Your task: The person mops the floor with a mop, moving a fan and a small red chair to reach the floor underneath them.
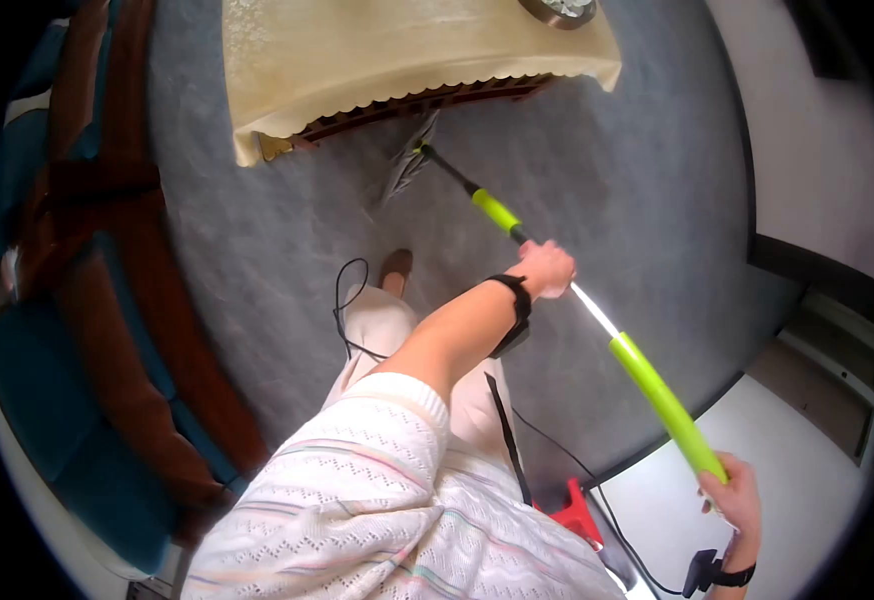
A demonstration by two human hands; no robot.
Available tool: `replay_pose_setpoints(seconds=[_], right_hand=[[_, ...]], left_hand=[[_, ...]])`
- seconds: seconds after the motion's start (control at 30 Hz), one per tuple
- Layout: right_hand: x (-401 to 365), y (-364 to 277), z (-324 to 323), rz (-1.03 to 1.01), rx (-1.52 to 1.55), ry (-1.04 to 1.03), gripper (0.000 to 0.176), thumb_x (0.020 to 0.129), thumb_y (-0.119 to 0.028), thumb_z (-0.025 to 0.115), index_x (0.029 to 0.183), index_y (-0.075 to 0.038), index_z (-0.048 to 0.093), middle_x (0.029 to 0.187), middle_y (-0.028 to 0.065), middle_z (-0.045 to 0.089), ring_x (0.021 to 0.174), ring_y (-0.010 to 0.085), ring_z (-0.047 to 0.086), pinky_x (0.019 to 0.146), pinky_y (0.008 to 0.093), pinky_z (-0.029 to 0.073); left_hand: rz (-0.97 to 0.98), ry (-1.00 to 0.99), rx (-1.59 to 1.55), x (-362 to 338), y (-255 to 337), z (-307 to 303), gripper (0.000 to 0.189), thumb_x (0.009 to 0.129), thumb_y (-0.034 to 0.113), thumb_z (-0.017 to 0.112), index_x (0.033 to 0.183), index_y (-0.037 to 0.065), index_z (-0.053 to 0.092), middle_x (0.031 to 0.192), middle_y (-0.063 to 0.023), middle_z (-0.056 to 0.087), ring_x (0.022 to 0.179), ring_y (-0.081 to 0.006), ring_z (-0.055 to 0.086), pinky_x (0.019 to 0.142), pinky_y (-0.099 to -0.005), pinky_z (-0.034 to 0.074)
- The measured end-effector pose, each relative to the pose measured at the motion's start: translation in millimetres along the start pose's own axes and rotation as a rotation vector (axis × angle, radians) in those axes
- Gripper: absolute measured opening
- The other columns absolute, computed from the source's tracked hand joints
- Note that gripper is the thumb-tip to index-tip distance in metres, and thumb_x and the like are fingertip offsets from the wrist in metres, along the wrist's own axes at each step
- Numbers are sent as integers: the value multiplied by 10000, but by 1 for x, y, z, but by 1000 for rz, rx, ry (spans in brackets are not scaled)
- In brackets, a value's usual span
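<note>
A mop with a green and white pole [657,388] runs diagonally from the lower right up to a grey mop head [410,165]. That head lies on the grey floor, by the front edge of a cloth-covered table. My left hand [547,268] is closed around the middle of the pole, below the upper green sleeve. Near the pole's end, my right hand [733,490] grips the long green handle. Both wrists wear black straps.
A table with a cream scalloped cloth [407,50] stands ahead, a round dish [560,12] on it. Along the left runs a wooden sofa with teal cushions [67,400]. A white cabinet [777,450] is at right. Black cables hang by my legs, near a red object [577,517].
</note>
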State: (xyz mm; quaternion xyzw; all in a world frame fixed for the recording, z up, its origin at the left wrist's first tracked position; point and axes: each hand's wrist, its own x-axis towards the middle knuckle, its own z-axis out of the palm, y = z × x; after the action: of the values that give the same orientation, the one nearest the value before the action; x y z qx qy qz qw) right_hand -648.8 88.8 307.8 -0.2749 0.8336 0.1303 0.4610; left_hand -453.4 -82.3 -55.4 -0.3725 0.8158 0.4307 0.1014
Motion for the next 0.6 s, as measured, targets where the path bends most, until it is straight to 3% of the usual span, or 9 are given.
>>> replay_pose_setpoints(seconds=[0.07, 0.17, 0.27, 0.3, 0.37, 0.43, 0.47, 0.6], right_hand=[[-20, -7, -8, -225, 28, 282, 372, 752, -84, 660, 1092, 37, 570, 612, 18, 543, 521, 98, 539, 433, 246, 454], [-35, -54, -19, -331, -141, 384, 442, 728, -49, 578, 1158, 41, 535, 649, 36, 552, 439, 82, 478, 379, 213, 392], [-57, 2, -52, -485, -266, 426, 479, 690, -44, 587, 1157, 47, 531, 644, 46, 552, 421, 69, 462, 347, 207, 354], [-66, 7, -60, -549, -287, 433, 465, 700, -46, 603, 1151, 48, 535, 645, 57, 555, 424, 73, 469, 340, 207, 347], [-114, -57, -40, -510, -432, 341, 357, 801, 18, 612, 1155, 34, 569, 833, 58, 629, 521, 48, 469, 432, 171, 350], [-100, -78, -72, -618, -444, 286, 398, 807, 39, 612, 1201, 20, 556, 864, 69, 641, 507, 36, 455, 422, 153, 328], [-112, -93, -59, -553, -441, 265, 401, 810, 25, 614, 1205, 26, 548, 850, 64, 638, 518, 32, 455, 423, 157, 335], [-122, -80, -40, -514, -621, 165, 389, 818, 1, 617, 1201, 26, 553, 913, 98, 645, 610, 65, 541, 498, 178, 424]], left_hand=[[31, 158, -54, 16, 3, -10, 195, 780, 193, 603, 968, 192, 656, 981, -32, 606, 1029, -261, 510, 749, -531, 445], [32, 237, -137, 21, -3, -26, 166, 748, 218, 656, 913, 218, 658, 927, -20, 604, 1011, -258, 519, 764, -507, 434], [7, 404, -276, -1, 48, 0, 170, 742, 225, 662, 910, 201, 658, 911, -24, 615, 1014, -252, 527, 791, -514, 423], [-15, 485, -325, -7, 60, 3, 172, 734, 223, 660, 904, 199, 659, 900, -25, 615, 1002, -254, 535, 795, -519, 421], [-42, 507, -410, -22, 63, 3, 152, 724, 195, 639, 874, 187, 658, 905, -29, 617, 995, -250, 539, 813, -527, 409], [-74, 609, -539, -31, 57, 1, 157, 763, 249, 613, 883, 171, 676, 913, -53, 641, 993, -264, 565, 826, -546, 407], [-97, 640, -553, -35, 60, 8, 157, 763, 249, 613, 883, 171, 676, 913, -53, 641, 993, -264, 565, 826, -546, 407], [-207, 693, -616, -103, 62, 81, 139, 738, 235, 630, 862, 178, 659, 902, -30, 636, 975, -251, 567, 785, -531, 415]])
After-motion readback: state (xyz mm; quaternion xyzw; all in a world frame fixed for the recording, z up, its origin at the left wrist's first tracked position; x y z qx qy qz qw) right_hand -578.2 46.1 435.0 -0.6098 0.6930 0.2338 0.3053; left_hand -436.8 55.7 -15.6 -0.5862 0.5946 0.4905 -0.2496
